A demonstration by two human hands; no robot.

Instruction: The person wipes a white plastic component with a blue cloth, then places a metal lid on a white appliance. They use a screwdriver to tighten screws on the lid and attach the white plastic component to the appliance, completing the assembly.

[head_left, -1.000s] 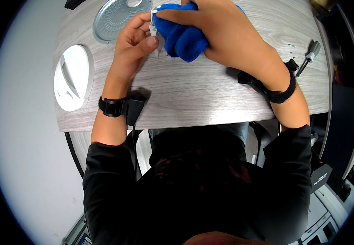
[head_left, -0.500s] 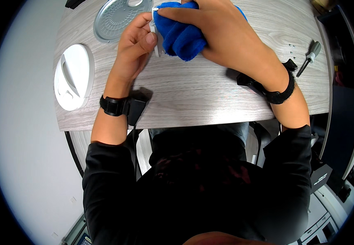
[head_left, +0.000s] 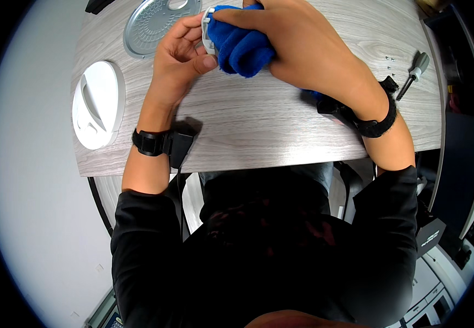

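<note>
My left hand [head_left: 185, 54] grips a small white plastic part [head_left: 208, 34] by its edge, with the thumb below and the fingers behind. What kind of part it is I cannot make out, as cloth covers much of it. A bunched blue cloth [head_left: 242, 50] is in my right hand [head_left: 302, 46], which presses it against the white part. The right index finger lies along the top of the cloth, pointing at the part's upper end. Some of the right fingers are hidden behind the cloth.
On the left lies a white oval cover [head_left: 99, 106] with a curved recess. A grey perforated metal plate [head_left: 157, 30] rests at the far left. A screwdriver [head_left: 414, 75] and several small screws [head_left: 390, 64] lie at the right, near a dark shelf [head_left: 461, 147] beyond the wood-grain table [head_left: 258, 136].
The white part has turned, so more of its curved inner side shows. The cloth has shifted slightly left and up, and blue fabric now shows below the right wrist.
</note>
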